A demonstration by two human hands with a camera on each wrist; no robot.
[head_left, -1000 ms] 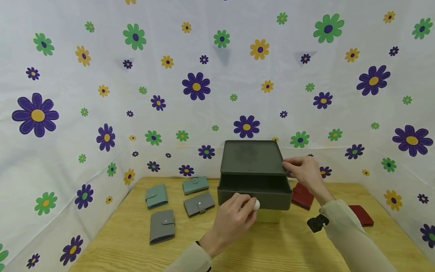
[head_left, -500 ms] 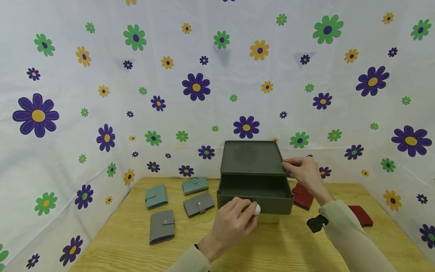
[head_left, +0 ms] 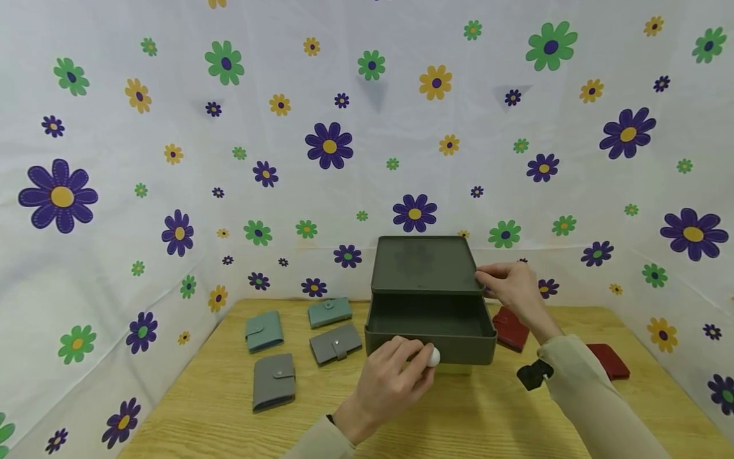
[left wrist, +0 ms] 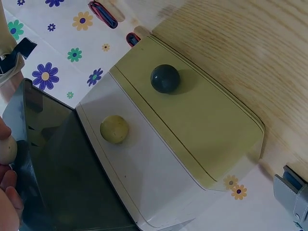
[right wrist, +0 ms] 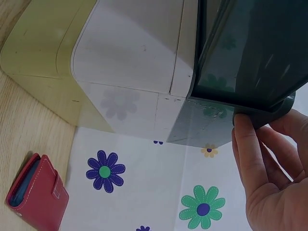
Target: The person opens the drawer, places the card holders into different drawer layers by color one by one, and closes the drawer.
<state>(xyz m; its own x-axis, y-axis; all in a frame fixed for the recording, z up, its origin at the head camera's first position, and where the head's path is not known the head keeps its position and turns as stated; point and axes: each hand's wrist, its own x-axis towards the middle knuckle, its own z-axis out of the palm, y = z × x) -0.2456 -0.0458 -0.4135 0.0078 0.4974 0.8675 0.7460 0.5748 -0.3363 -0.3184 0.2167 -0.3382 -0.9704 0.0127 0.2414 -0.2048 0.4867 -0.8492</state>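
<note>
My left hand [head_left: 392, 379] pinches the round white knob [head_left: 434, 357] of the dark green top drawer [head_left: 470, 349]. The drawer stands pulled out toward me, and its visible inside holds nothing. My right hand [head_left: 516, 290] grips the right edge of the dark green top [head_left: 424, 264] of the small drawer cabinet. In the left wrist view, a white middle drawer [left wrist: 139, 159] with a yellowish knob [left wrist: 114, 129] and a yellow bottom drawer [left wrist: 202, 120] with a dark knob [left wrist: 165, 79] are both pushed in. The right wrist view shows fingers [right wrist: 250, 154] at the top's rim.
Left of the cabinet lie two teal wallets [head_left: 264, 331] and two grey wallets [head_left: 274, 381] on the wooden table [head_left: 201, 408]. To its right are a red wallet [head_left: 510, 329] and another red wallet [head_left: 609, 361], partly behind my right arm. A flower-patterned cloth [head_left: 390, 127] hangs behind.
My left hand has drawn the top drawer farther out toward me, so more of its inside shows. My right hand has stayed on the cabinet's edge.
</note>
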